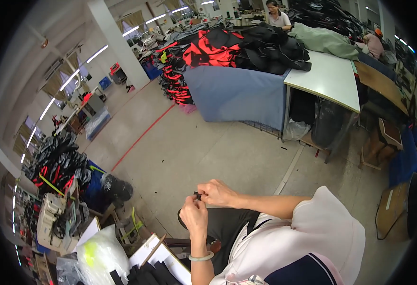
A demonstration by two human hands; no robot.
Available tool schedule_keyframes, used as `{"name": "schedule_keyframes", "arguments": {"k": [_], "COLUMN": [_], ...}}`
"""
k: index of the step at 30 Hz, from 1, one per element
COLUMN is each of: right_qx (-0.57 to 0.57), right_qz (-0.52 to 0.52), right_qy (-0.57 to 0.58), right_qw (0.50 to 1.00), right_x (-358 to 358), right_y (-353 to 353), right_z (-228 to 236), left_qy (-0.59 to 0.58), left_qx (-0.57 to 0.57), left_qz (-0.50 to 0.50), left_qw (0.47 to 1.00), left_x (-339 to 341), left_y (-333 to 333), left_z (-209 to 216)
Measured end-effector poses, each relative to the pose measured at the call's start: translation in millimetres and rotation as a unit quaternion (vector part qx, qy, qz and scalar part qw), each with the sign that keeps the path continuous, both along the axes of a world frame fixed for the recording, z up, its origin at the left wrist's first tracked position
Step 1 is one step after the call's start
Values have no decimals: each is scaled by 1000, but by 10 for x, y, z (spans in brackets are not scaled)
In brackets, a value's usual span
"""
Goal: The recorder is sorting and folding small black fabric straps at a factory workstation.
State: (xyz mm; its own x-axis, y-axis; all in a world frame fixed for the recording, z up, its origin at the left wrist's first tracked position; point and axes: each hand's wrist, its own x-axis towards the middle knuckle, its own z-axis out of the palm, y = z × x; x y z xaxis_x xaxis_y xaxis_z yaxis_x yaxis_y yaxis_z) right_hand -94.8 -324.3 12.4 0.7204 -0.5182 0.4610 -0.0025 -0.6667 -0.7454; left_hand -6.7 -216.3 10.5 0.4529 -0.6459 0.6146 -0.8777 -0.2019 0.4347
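Observation:
My left hand (194, 216) and my right hand (216, 193) meet above my lap, fingers closed in a pinch. Between their fingertips is a small black piece (197, 195), too small and too covered by the fingers to tell its kind. Both hands seem to grip it, one from each side. Below my left hand, beside my leg, a white board (180, 270) carries a heap of black fabric strips (154, 275) and a thin brown stick (154, 248).
A sewing machine (52, 211) and a clear plastic bag (105, 254) stand at the lower left. Ahead, black and red fabric piles (213, 50) rise behind a blue cloth (237, 95), beside a white table (329, 76). Wooden stools (382, 142) are at the right. Another person (279, 18) works at the back.

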Motion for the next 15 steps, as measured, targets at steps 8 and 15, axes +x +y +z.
{"name": "schedule_keyframes", "arguments": {"k": [8, 15], "right_qx": [-1, 12], "right_qz": [-23, 5], "right_qy": [45, 132], "right_qw": [999, 991], "right_x": [-119, -209], "right_y": [-218, -124], "right_z": [-222, -572], "left_qy": [545, 91], "left_qx": [57, 228], "left_qz": [-115, -50], "left_qw": [828, 968], "left_x": [14, -86], "left_y": [-241, -144], "left_z": [-60, -422]}}
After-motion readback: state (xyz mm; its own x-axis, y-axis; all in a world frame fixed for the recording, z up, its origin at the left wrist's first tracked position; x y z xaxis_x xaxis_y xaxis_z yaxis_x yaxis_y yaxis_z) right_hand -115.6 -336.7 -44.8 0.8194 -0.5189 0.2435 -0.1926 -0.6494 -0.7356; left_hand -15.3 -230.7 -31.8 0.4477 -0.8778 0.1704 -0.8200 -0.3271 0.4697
